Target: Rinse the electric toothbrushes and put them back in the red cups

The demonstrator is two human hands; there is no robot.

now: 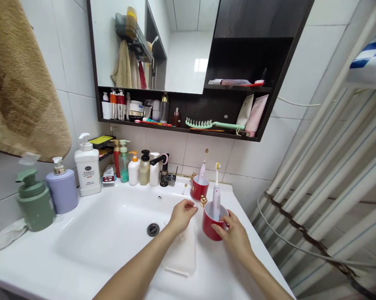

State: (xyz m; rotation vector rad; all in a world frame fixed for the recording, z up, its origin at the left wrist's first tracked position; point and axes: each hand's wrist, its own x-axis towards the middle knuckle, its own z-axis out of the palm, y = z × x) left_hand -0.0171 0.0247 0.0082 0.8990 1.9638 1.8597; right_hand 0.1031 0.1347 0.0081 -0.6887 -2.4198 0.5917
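My right hand [234, 235] is wrapped round a red cup [212, 229] that stands on the right side of the white basin counter [81, 266]. A pink electric toothbrush [217, 196] stands upright in that cup. My left hand [182, 214] hovers just left of the cup with its fingers curled in a pinch; what they hold, if anything, I cannot make out. A second red cup [199, 188] with another toothbrush stands behind, against the wall. A white flat board [182, 252] lies under my left wrist.
Pump bottles line the back: green [34, 200], lilac [62, 189], white [88, 166], and smaller ones by the black tap [163, 168]. A brown towel [22, 83] hangs at left. A mirror cabinet shelf holds a green comb [212, 123]. A striped curtain [337, 175] hangs at right.
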